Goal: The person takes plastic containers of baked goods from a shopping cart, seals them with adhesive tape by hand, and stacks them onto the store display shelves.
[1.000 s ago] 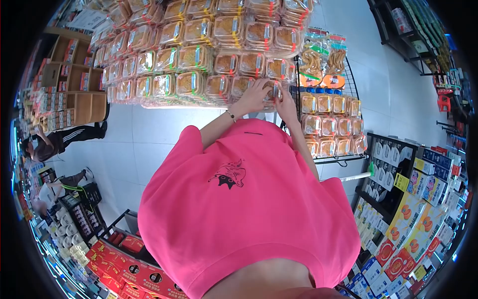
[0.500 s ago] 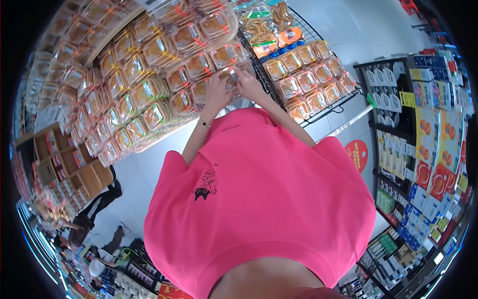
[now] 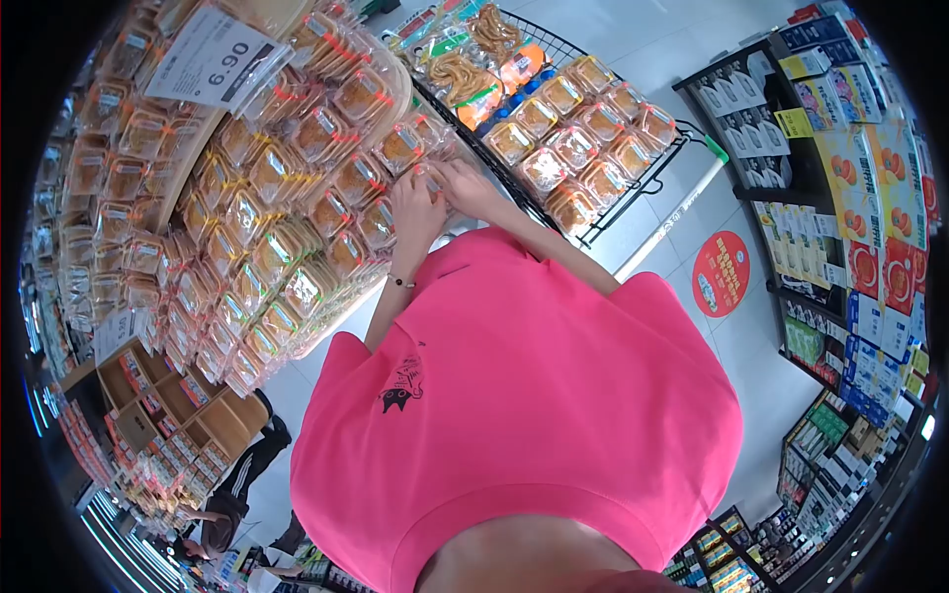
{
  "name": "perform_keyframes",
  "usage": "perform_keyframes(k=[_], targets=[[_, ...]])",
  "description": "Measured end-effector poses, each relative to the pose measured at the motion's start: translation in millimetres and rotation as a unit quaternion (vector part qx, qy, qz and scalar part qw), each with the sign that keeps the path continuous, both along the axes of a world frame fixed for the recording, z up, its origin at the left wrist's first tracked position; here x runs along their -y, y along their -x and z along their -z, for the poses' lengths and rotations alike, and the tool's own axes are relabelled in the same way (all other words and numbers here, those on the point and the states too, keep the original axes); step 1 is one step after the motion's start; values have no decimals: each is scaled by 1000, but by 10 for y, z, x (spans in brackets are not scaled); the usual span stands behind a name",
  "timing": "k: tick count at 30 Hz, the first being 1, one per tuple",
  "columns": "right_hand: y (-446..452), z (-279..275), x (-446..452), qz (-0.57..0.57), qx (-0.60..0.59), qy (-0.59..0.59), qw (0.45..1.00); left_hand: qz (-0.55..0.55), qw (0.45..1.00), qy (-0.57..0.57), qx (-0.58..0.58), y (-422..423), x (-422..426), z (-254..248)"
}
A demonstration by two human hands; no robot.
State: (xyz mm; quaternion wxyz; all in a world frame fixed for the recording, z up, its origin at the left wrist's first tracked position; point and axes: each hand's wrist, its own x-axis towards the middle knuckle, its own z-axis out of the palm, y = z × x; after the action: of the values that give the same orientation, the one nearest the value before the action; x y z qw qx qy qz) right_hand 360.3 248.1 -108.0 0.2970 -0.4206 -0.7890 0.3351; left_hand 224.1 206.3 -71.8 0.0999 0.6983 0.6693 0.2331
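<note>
Several clear-wrapped packs of a round brown baked food, perhaps cakes, lie in close rows on the display. At its near right corner, my left hand [image 3: 417, 206], with a dark-beaded bracelet at the wrist, grips the left side of one pack [image 3: 432, 179]. Across from it, my right hand [image 3: 469, 189] is bent over the pack's right side, fingers curled in. Most of this pack is hidden by my fingers. Another wrapped pack [image 3: 399, 147] lies just beyond, and a further one [image 3: 377, 222] is left of my left wrist.
Right of my hands is a black wire cart [image 3: 652, 185] holding similar packs and bagged twisted snacks [image 3: 463, 79]. A price sign [image 3: 215, 57] stands over the display. Boxed-goods shelves [image 3: 858, 188] line the right side; a round red floor sticker [image 3: 722, 274] is nearby. Another person [image 3: 219, 514] is lower left.
The view has turned, so the display and cart sit further left and the price sign shows. Both hands stay close together at the same pack corner.
</note>
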Motion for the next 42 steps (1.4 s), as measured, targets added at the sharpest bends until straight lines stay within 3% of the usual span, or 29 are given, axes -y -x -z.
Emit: perform_keyframes(k=[6,9,11,12,13,14,15,18,19,22,25,27,30,33,35,37,40,42], targets=[[-640,-297,-95,80,1,123,989,134,984,-18,115,-654,-475,-250],[-1074,-61,-142,144,-32,116,982,199,968,18,149,-1078,-637,-305],[-1433,87,-196,176,13,93,980,243,956,49,158,-1382,-754,-301],[-1598,-49,-207,205,-15,173,963,261,948,83,164,-1540,-808,-228],[-1787,22,-254,233,0,170,957,278,938,117,168,-1701,-861,-179],[-1990,91,-291,271,3,133,953,282,936,142,153,-1857,-897,-130],[-2198,138,-341,308,6,95,947,330,927,91,156,-1998,-963,18],[-2818,465,-496,418,88,-12,904,341,906,195,158,-2445,-1077,69],[-2977,470,-543,431,85,-21,898,336,900,241,140,-2591,-1131,67],[-3320,492,-651,469,128,117,866,355,899,200,161,-2921,-1334,567],[-3425,695,-744,486,176,44,855,384,872,267,144,-3316,-1614,907],[-3423,705,-798,519,149,40,841,346,895,246,140,-3420,-1662,964],[-3350,639,-782,523,120,125,834,358,894,236,129,-3550,-1816,1351],[-3254,475,-722,530,58,175,828,323,904,266,94,-3616,-1745,1014],[-3176,559,-684,556,48,122,821,308,914,255,66,-3615,-1701,870],[-3132,413,-646,555,-61,249,792,285,926,243,40,-3595,-1704,837],[-3110,364,-607,551,-105,263,785,292,944,155,10,-3531,-1705,824],[-3053,214,-535,549,-129,278,778,295,943,155,-5,-3486,-1745,918]])
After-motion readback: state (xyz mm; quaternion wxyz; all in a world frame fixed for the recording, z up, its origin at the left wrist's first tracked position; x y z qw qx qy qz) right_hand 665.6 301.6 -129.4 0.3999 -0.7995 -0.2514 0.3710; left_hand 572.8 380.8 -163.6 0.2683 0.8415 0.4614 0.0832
